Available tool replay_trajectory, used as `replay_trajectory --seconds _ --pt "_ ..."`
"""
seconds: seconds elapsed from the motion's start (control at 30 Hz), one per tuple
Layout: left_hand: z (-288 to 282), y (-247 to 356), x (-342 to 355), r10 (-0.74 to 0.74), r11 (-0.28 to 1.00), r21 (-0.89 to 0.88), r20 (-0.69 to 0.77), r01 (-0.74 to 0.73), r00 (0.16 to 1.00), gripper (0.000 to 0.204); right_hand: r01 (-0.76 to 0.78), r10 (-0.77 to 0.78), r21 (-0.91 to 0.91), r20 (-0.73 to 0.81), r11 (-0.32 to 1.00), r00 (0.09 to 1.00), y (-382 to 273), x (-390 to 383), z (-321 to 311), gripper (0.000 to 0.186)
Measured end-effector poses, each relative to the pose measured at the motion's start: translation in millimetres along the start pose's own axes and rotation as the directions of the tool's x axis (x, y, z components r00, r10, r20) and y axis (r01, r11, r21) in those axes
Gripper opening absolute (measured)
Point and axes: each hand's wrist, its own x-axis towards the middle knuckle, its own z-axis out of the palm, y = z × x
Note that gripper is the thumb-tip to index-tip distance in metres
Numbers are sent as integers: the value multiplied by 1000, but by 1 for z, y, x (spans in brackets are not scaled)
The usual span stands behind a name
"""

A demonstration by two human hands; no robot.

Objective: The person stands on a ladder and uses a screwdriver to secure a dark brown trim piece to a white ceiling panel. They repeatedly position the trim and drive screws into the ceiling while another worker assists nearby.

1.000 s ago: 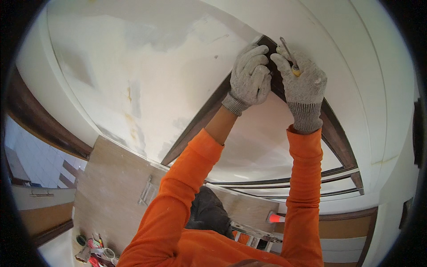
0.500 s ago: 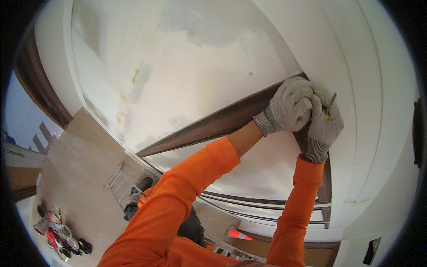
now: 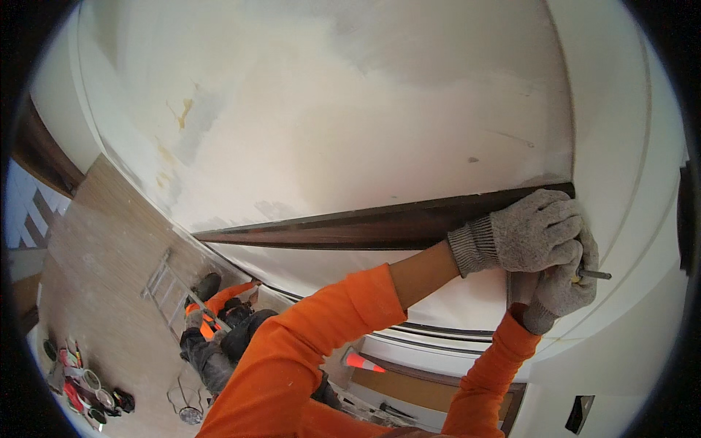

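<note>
Both my hands wear grey knit gloves and meet at the right end of a dark brown wooden frame (image 3: 350, 228) set in the white wall. My left hand (image 3: 537, 232) is closed against the frame's corner, its fingers curled beside the right hand; whatever it grips is hidden. Just below it, my right hand (image 3: 568, 288) is closed round a slim tool with a grey metal shaft (image 3: 597, 274). The shaft points right, and a bit of yellow shows at its base. Most of this tool is covered by the glove.
On the floor at lower left, another person (image 3: 219, 321) in orange crouches beside a small metal ladder (image 3: 166, 292). Tools and tape rolls (image 3: 84, 387) lie in a pile. An orange traffic cone (image 3: 364, 362) stands below. A dark opening (image 3: 579, 415) sits in the right wall.
My view has turned, and the frame and both hands now appear lower and farther right. The tool's shaft has swung from pointing up to pointing right. More of the crouching person shows.
</note>
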Motion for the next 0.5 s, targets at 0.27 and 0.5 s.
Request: replay_trajectory --seconds 0.27,0.5 --pt "7 -4 1 -11 1000 -20 -120 9 993 14 -71 65 -242 -30 968 997 -5 2 -11 31" --pt "5 -10 1 1 1000 21 -59 1 998 12 63 -80 -265 -51 962 996 -10 -2 9 28"
